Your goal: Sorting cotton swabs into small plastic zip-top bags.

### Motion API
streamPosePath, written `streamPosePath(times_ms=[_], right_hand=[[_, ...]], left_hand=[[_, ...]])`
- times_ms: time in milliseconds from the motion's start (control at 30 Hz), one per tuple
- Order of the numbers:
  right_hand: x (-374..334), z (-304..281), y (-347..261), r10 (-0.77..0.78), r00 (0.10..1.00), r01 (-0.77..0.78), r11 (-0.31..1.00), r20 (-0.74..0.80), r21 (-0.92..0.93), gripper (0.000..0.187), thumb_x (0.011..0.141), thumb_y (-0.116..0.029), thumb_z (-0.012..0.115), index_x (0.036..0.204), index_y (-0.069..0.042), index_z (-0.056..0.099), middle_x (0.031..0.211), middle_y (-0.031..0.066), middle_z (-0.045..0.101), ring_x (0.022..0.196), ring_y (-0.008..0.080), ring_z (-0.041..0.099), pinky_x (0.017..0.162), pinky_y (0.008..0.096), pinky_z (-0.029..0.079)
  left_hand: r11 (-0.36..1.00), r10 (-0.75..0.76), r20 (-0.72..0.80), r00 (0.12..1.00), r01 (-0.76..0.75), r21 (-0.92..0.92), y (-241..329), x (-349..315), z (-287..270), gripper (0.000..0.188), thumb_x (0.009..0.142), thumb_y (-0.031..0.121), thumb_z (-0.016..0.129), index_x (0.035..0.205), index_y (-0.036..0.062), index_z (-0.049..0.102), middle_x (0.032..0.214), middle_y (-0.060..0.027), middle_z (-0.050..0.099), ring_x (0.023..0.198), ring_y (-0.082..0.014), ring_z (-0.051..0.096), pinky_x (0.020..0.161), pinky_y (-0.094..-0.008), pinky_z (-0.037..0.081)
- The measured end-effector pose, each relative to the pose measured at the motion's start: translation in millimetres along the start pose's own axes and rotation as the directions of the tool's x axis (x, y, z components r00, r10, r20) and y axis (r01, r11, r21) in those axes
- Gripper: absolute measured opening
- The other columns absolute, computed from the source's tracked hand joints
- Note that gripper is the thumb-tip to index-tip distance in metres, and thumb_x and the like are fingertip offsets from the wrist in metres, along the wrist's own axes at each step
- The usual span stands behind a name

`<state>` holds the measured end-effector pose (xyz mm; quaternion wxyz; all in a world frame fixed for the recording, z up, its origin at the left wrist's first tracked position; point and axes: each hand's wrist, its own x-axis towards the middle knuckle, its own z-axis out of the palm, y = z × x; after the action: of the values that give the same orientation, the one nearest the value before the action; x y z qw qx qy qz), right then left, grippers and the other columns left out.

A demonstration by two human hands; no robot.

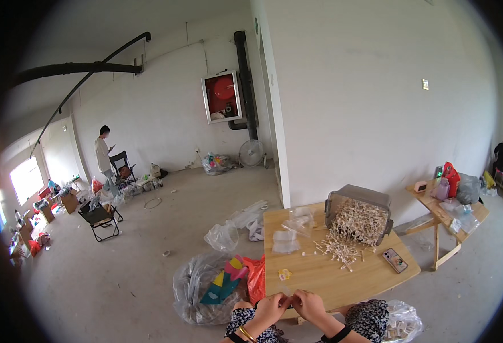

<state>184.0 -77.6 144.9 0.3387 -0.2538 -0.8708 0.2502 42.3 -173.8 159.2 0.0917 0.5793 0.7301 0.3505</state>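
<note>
My left hand (271, 308) and my right hand (308, 305) meet at the near edge of a wooden table (320, 288). Both have their fingers pinched together; whatever is between them is too small and hidden to make out. Beyond them a grey plastic tub (366, 193) lies on its side. A heap of small, pale, stick-like pieces (357, 220) spills from it onto the tabletop. Clear plastic bags (285, 242) lie left of the heap, and a small yellow-and-white packet (284, 274) is nearer my hands. On the right rests a phone (395, 260).
Left of the table, a large clear bag (191, 286) with coloured pieces and a red bag (255, 274) sit on the floor. Another clear bag (403, 323) is at lower right. A second table (471, 223) holds bags. One person (102, 154) stands far left; another (501, 154) is far right.
</note>
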Motion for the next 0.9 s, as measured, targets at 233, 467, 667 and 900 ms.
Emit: streamPosePath(times_ms=[233,467,667,900], right_hand=[[-0.6,-7.7,-8.3,-0.05,0.999,0.05,0.998,0.01,0.034,0.012,0.081,-0.017,0.07,0.086,-0.007,0.064,0.077,0.012,0.066,0.072,0.0324,0.066,0.064,0.0407,0.052],[-6.3,-13.4,-8.3,0.079,0.963,-0.145,0.958,0.258,0.249,0.022,0.084,-0.028,0.074,0.084,-0.007,0.068,0.073,0.0104,0.069,0.068,0.03,0.067,0.065,0.0381,0.052],[-10.2,-16.2,-12.1,0.036,0.955,-0.152,0.912,0.293,0.382,0.021,0.087,-0.019,0.074,0.081,-0.001,0.066,0.071,0.0065,0.067,0.066,0.0147,0.063,0.064,0.0309,0.05],[3.0,-30.5,-11.8,0.252,0.939,-0.316,0.902,0.236,0.293,0.017,0.092,-0.012,0.068,0.081,-0.001,0.061,0.068,0.0016,0.058,0.065,0.0084,0.055,0.062,0.0266,0.046]], left_hand=[[0.992,0.093,-0.015,0.996,-0.094,-0.089,3.6,-3.5,-11.5,0.03,0.093,0.036,0.065,0.089,0.0062,0.07,0.081,-0.0106,0.073,0.076,-0.028,0.072,0.065,-0.0371,0.056],[0.969,0.077,0.172,0.982,-0.033,-0.244,-6.1,-9.1,-26.1,0.028,0.093,0.03,0.064,0.09,0.0025,0.069,0.078,-0.0112,0.071,0.071,-0.027,0.07,0.063,-0.0346,0.053],[0.984,0.081,0.159,0.984,-0.053,-0.172,0.1,-15.3,-38.0,0.024,0.09,0.026,0.065,0.085,0.0023,0.067,0.073,-0.0101,0.069,0.069,-0.0278,0.068,0.062,-0.0357,0.052],[0.911,0.411,-0.053,0.91,-0.409,0.055,28.0,-7.3,-54.3,0.068,0.079,0.038,0.079,0.129,0.0051,0.047,0.134,-0.0148,0.05,0.125,-0.0361,0.048,0.103,-0.0468,0.038]])
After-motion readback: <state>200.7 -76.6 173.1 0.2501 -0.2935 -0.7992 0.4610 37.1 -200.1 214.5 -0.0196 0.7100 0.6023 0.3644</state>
